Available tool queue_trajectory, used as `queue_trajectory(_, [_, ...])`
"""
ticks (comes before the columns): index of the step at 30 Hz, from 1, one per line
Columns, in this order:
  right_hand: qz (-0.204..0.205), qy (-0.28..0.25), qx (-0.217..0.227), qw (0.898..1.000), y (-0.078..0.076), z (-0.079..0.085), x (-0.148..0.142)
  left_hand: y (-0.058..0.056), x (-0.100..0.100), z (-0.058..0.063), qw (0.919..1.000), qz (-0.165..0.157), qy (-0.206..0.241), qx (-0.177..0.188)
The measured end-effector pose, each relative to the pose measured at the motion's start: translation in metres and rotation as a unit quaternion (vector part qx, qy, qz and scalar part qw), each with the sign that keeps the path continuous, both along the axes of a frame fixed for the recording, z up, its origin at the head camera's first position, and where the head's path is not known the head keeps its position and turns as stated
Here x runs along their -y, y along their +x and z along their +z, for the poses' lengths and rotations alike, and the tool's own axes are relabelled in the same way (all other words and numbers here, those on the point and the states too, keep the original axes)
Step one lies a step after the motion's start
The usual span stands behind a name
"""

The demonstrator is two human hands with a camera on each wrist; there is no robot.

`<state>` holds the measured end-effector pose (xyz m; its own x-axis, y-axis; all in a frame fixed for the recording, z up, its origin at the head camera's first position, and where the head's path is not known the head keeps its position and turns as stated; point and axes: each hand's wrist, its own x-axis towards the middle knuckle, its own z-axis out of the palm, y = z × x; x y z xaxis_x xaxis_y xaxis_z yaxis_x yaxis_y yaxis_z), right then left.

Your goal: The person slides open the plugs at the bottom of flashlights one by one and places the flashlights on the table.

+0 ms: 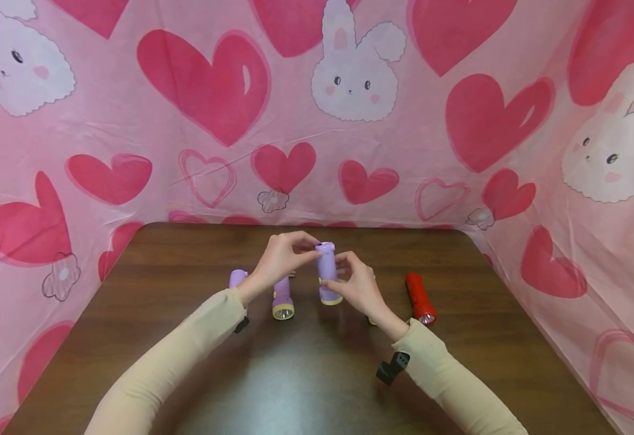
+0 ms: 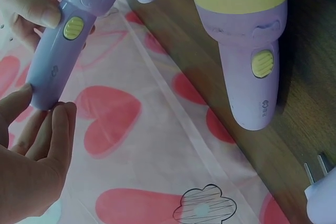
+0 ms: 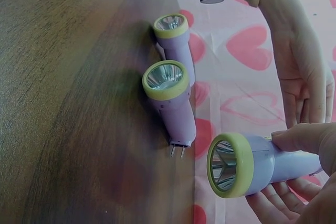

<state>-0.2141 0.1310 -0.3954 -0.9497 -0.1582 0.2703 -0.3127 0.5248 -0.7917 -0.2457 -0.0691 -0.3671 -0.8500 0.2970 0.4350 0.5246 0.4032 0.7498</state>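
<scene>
Both hands hold a light purple flashlight [image 1: 326, 266] above the table, tail up and yellow-rimmed lens down. My left hand [image 1: 284, 257] pinches its tail end between thumb and fingertips; the left wrist view shows this grip [image 2: 50, 103] close up. Lower down, my right hand [image 1: 360, 287] grips the body near the head, its thumb beside the yellow switch [image 2: 73, 28]. In the right wrist view the flashlight's reflector [image 3: 224, 165] faces the camera. A second purple flashlight [image 1: 282, 299] lies left of the held one, two metal prongs [image 3: 177, 151] projecting from its tail.
Another purple flashlight [image 1: 237, 278] lies farther left, partly behind the left forearm. The right hand mostly hides one more yellow-rimmed flashlight [image 1: 371, 321]. A red flashlight [image 1: 419, 299] lies at the right. Pink heart-printed cloth [image 1: 295, 127] surrounds the wooden table [image 1: 273, 386].
</scene>
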Motion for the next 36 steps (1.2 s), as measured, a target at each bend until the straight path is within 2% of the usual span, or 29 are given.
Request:
queue_trajectory(20, [0.009,0.004,-0.011,1.000,0.0023,0.0047,0.0041,0.0034,-0.0010,0.0003,0.9992,0.013,0.025,-0.027])
queue_trajectory(36, [0.016,0.011,-0.006,1.000,0.0027,0.0069,0.0066,0.0018,0.0020,-0.0007,0.9996,0.006,0.020,-0.021])
